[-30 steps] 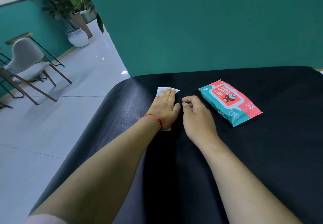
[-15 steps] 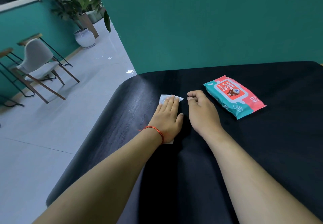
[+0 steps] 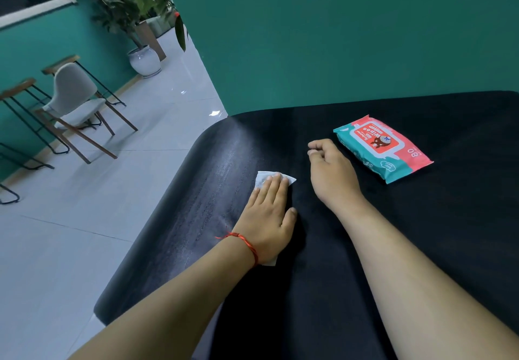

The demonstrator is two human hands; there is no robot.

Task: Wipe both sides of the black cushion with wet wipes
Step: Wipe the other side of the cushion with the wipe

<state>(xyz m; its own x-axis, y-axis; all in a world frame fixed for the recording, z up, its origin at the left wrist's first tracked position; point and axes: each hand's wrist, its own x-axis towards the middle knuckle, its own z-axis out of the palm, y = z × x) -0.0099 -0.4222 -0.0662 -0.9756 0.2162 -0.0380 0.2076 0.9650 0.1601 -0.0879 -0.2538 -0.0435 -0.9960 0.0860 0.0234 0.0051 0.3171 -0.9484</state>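
Note:
The black cushion fills the lower right of the view, its rounded left edge showing pale wet streaks. My left hand lies flat with straight fingers on a white wet wipe, pressing it onto the cushion near that edge. A red string circles the left wrist. My right hand rests on the cushion just to the right, fingers loosely curled and holding nothing. A teal and red pack of wipes lies on the cushion beyond the right hand.
A teal wall rises right behind the cushion. To the left is a pale tiled floor with a grey chair, dark metal stool frames and a potted plant farther back.
My left hand has drawn the wipe back toward me along the cushion's left edge, leaving wet streaks ahead of it. My right hand stayed almost in place.

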